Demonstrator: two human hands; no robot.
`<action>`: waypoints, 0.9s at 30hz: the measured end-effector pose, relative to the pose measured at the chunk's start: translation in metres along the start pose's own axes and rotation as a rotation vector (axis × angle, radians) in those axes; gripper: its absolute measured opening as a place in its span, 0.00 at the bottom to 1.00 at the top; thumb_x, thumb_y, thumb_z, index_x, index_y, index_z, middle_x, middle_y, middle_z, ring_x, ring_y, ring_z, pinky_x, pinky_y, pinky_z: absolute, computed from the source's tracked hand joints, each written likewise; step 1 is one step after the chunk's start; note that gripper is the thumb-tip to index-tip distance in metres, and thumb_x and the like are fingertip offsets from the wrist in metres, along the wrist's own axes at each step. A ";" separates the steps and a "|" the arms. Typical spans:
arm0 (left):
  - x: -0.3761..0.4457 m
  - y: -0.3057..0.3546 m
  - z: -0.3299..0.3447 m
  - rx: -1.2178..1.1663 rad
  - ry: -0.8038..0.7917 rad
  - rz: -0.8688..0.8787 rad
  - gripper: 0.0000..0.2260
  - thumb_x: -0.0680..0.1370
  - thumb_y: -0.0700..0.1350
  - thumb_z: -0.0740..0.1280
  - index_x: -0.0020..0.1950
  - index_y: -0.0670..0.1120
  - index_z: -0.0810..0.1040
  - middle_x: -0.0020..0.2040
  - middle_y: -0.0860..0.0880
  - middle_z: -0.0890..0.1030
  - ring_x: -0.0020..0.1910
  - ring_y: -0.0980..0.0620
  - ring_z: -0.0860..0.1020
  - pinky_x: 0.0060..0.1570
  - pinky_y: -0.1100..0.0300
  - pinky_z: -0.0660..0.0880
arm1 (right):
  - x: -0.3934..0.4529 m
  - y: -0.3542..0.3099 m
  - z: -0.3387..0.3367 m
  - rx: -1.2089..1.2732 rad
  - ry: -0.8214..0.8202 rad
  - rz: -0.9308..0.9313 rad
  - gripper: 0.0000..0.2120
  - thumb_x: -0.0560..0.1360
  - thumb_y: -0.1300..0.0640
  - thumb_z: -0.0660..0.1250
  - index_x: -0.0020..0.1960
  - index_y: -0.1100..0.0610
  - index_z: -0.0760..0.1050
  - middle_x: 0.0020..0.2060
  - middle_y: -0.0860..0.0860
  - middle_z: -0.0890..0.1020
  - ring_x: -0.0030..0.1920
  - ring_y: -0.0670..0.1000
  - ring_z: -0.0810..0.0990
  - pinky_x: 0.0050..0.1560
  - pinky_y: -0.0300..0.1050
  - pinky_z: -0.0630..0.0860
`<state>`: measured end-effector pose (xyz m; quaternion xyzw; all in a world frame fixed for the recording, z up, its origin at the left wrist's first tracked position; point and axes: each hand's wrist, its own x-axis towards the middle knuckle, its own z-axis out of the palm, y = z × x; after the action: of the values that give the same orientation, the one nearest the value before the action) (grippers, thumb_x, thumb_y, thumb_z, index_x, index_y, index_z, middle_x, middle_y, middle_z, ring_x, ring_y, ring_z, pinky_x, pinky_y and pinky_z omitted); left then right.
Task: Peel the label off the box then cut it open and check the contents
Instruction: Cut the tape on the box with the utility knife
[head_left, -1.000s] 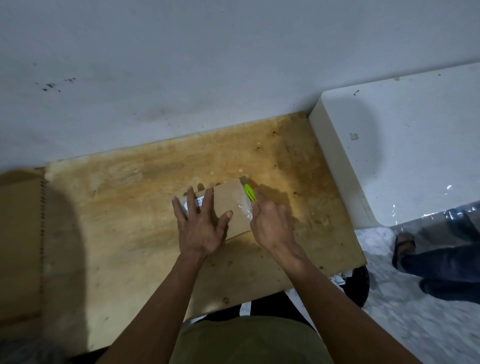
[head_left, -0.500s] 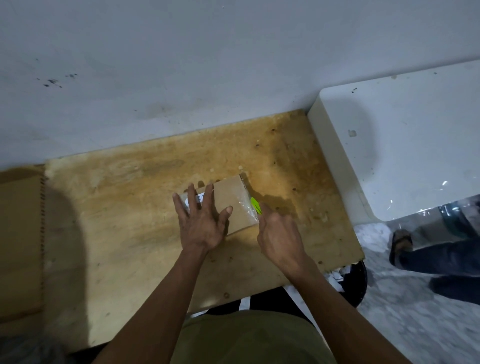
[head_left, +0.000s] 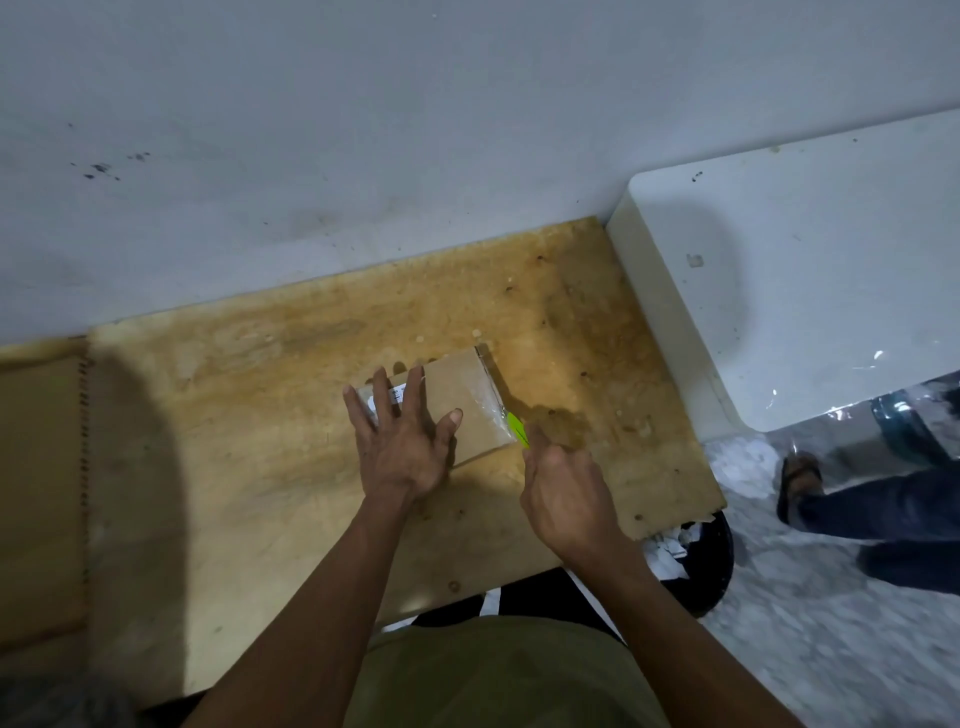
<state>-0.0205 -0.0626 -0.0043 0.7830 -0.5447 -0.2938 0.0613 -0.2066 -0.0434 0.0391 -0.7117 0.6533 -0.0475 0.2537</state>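
A small flat cardboard box (head_left: 460, 387) lies on a stained wooden board (head_left: 260, 415). My left hand (head_left: 400, 441) presses flat on its near-left part, fingers spread, partly covering a white label (head_left: 397, 395). Clear tape (head_left: 493, 410) runs along the box's right edge. My right hand (head_left: 563, 488) is closed around a bright green cutter (head_left: 518, 428), whose tip sits at the box's near-right edge. The blade itself is too small to make out.
A grey wall runs behind the board. A white slab (head_left: 805, 270) butts against the board on the right. A black bin with paper scraps (head_left: 691, 551) stands under the board's right corner. Another person's legs and sandal (head_left: 883, 499) are at the far right.
My right hand has drawn the green cutter along the box's right edge from the far corner toward me. My left hand has stayed pressed on the box.
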 end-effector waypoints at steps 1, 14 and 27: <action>0.000 0.000 0.000 -0.002 -0.004 0.000 0.35 0.78 0.70 0.52 0.81 0.59 0.45 0.82 0.48 0.40 0.76 0.38 0.28 0.75 0.37 0.46 | -0.002 0.000 0.000 0.002 -0.006 0.002 0.22 0.79 0.61 0.58 0.73 0.54 0.65 0.42 0.57 0.84 0.40 0.59 0.83 0.37 0.44 0.75; 0.001 0.001 -0.002 0.043 -0.017 0.019 0.35 0.78 0.69 0.52 0.81 0.59 0.43 0.82 0.46 0.38 0.76 0.36 0.28 0.75 0.41 0.37 | -0.018 0.006 0.000 0.049 0.030 0.006 0.22 0.80 0.60 0.57 0.74 0.56 0.65 0.38 0.56 0.83 0.35 0.56 0.81 0.34 0.42 0.72; 0.003 -0.002 0.000 0.081 -0.010 0.061 0.36 0.78 0.71 0.49 0.81 0.57 0.43 0.82 0.44 0.39 0.76 0.37 0.28 0.68 0.48 0.28 | -0.044 0.014 0.011 0.141 0.071 0.040 0.21 0.81 0.54 0.54 0.71 0.57 0.70 0.31 0.54 0.77 0.28 0.51 0.72 0.29 0.40 0.63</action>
<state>-0.0184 -0.0647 -0.0065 0.7663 -0.5802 -0.2736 0.0358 -0.2209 0.0018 0.0350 -0.6769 0.6710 -0.1134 0.2807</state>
